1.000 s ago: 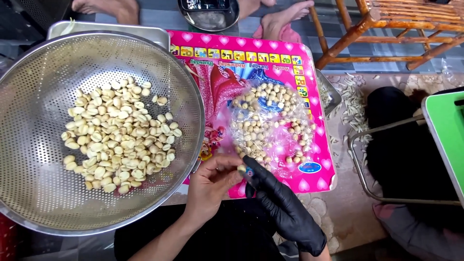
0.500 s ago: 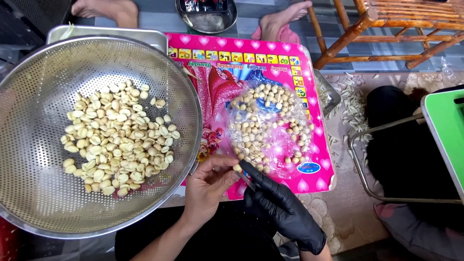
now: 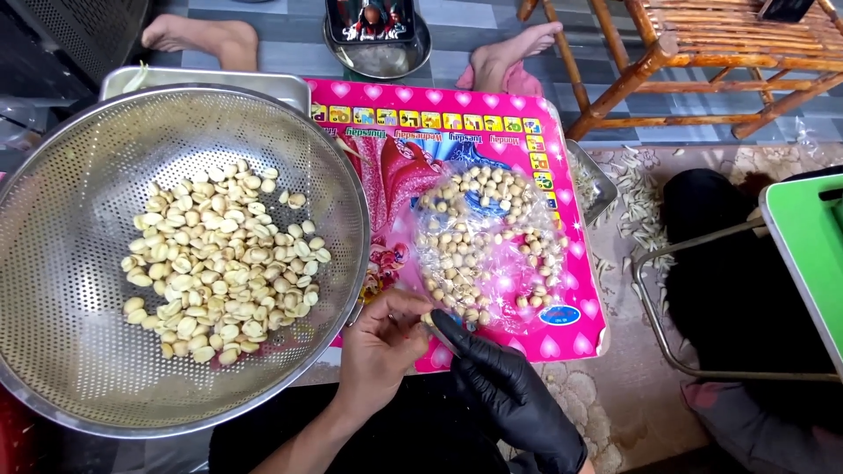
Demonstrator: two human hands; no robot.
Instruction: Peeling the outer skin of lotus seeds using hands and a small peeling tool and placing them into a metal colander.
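I see the big perforated steel colander filling the left of my view, with a heap of pale peeled seeds lying in its lower middle. Since a second ago that heap looks the same, and the colander has only slid a little in the frame as the head shifted. Beside it, touching its right rim, lies the pink picture board, and on the board a clear plastic sheet carries a loose spread of rounder, browner unpeeled seeds.

What has changed is small: my two hands sat close together at the near edge of the board before and are there yet, but the bare left hand has curled its fingers in narrowly, pinching one seed at the fingertips, while the black-gloved right hand lays its forefinger against that same seed. So one seed is in hand, at the near edge of the plastic, just right of the colander's rim.

Farther off sit a small steel bowl with a phone propped in it, another person's bare feet to either side of the bowl, a bamboo chair, a green-edged stool, and husks strewn on the mat. Nothing lies between my hands and the colander.
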